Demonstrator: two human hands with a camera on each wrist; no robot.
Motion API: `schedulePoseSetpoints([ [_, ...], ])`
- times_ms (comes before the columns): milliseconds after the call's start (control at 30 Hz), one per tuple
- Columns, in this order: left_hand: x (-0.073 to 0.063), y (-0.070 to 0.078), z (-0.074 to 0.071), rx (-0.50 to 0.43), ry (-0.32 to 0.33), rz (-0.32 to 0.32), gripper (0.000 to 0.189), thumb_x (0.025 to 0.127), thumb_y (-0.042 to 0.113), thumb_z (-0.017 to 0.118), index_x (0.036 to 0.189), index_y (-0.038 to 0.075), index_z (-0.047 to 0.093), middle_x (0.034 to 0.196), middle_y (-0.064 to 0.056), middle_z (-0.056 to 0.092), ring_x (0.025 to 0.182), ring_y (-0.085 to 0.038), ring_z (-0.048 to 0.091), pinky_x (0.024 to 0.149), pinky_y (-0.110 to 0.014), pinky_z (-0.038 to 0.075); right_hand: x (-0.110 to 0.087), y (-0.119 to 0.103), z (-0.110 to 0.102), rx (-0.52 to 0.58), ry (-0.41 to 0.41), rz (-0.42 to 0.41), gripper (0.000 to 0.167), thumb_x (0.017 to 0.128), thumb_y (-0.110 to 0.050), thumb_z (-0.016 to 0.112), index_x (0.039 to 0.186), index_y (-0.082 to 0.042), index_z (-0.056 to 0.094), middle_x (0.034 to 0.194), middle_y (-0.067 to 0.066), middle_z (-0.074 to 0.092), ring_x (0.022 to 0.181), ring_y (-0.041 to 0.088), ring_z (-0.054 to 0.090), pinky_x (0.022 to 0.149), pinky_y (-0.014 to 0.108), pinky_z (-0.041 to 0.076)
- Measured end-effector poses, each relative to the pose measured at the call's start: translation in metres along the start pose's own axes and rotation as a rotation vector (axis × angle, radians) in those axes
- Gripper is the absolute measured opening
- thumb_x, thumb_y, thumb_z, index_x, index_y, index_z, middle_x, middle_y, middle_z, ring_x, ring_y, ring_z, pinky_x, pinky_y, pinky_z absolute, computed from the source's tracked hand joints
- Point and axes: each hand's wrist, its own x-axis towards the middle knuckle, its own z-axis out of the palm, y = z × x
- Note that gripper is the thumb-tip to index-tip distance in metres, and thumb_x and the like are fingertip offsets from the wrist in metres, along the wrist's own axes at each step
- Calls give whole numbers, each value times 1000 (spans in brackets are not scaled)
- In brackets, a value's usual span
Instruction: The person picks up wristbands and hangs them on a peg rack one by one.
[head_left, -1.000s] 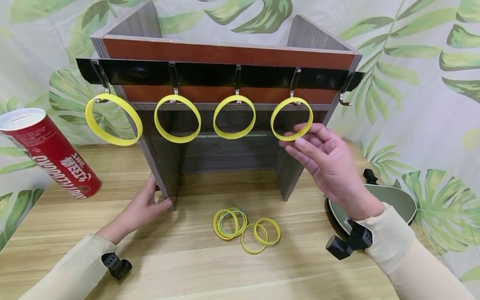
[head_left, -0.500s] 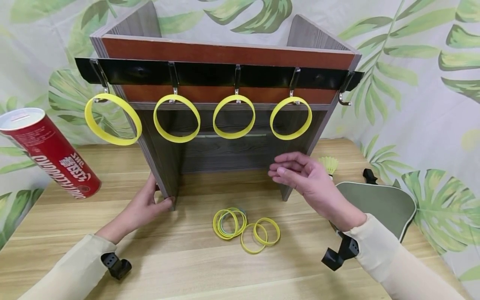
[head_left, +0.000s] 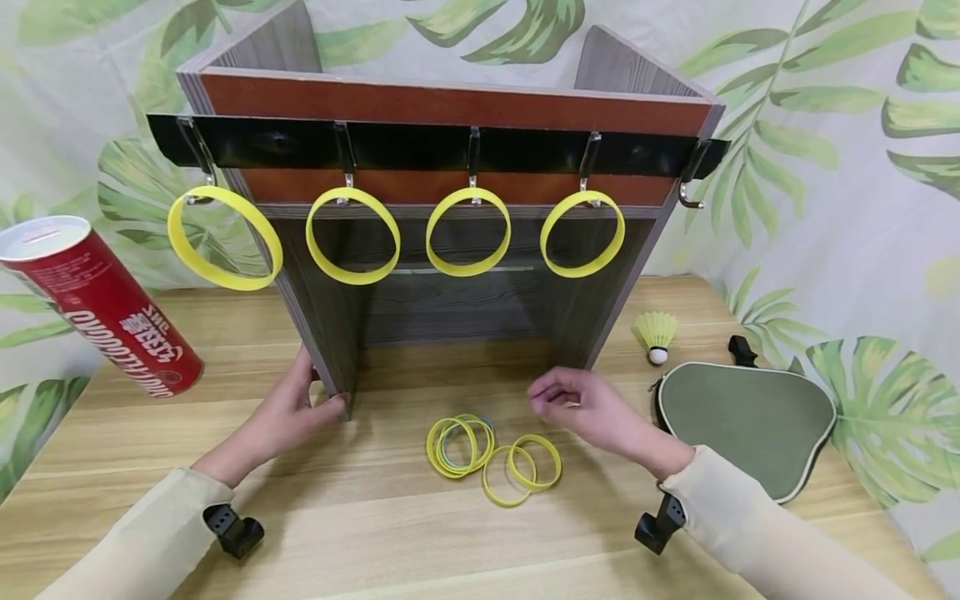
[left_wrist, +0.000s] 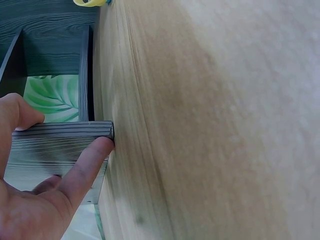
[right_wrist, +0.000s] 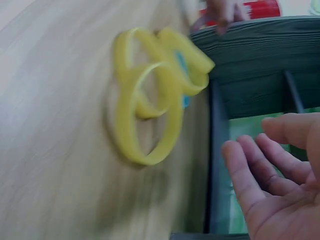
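Note:
My left hand grips the bottom front of the grey wooden shelf's left side panel, the thumb on one face and fingers on the other. My right hand is in the air over the table by the right panel's foot, holding nothing, fingers slightly bent. Left of it lie two overlapping yellow wristbands and a pile of yellow wristbands with a blue one among them. Yellow bands hang on all but the rightmost hook of the black hook rail; the one nearest that hook is a yellow band.
A red can stands at the left on the wooden table. To the right are a yellow shuttlecock and a grey-green paddle-shaped case. Leaf-patterned cloth hangs behind.
My right hand has let go of the band hanging on the fourth hook and come down toward the bands on the table. My left hand has stayed on the panel.

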Motion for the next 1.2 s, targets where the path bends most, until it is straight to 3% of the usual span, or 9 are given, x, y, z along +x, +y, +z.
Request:
schedulePoseSetpoints([
  [167, 0, 0, 1, -12, 2, -1, 92, 86, -17, 65, 164, 5, 21, 161, -28, 34, 132, 5, 45, 100, -5, 35, -2, 15, 4, -116, -53, -40, 15, 97, -5, 69, 108, 4, 73, 99, 13, 75, 92, 9, 66, 82, 24, 56],
  [433, 2, 1, 0, -8, 2, -15, 92, 86, -16, 66, 164, 6, 21, 160, -26, 37, 129, 3, 47, 100, -5, 35, -2, 22, 9, -185, -143, -11, 13, 94, -3, 70, 105, 3, 73, 92, 10, 73, 84, 5, 61, 76, 21, 53],
  [800, 2, 2, 0, 4, 3, -33, 90, 87, -15, 66, 163, 6, 23, 159, -26, 39, 128, 4, 48, 99, -5, 36, -2, 26, 14, -259, -139, -6, 5, 95, -8, 72, 93, -3, 72, 81, 3, 69, 74, 0, 54, 69, 19, 49],
  [967, 1, 2, 0, 2, 7, -24, 91, 86, -16, 66, 163, 6, 23, 158, -27, 39, 129, 5, 47, 99, -6, 36, -4, 25, 10, -228, -145, -1, 4, 95, -7, 72, 92, -3, 72, 84, 6, 72, 74, 0, 56, 68, 19, 48],
  [1200, 1, 1, 1, 11, 9, -28, 87, 86, -15, 65, 161, 3, 25, 156, -27, 42, 126, 3, 49, 98, -7, 37, -7, 30, 5, -7, -165, 100, 10, 96, -3, 67, 100, 5, 70, 94, 20, 75, 81, 12, 67, 71, 24, 57],
])
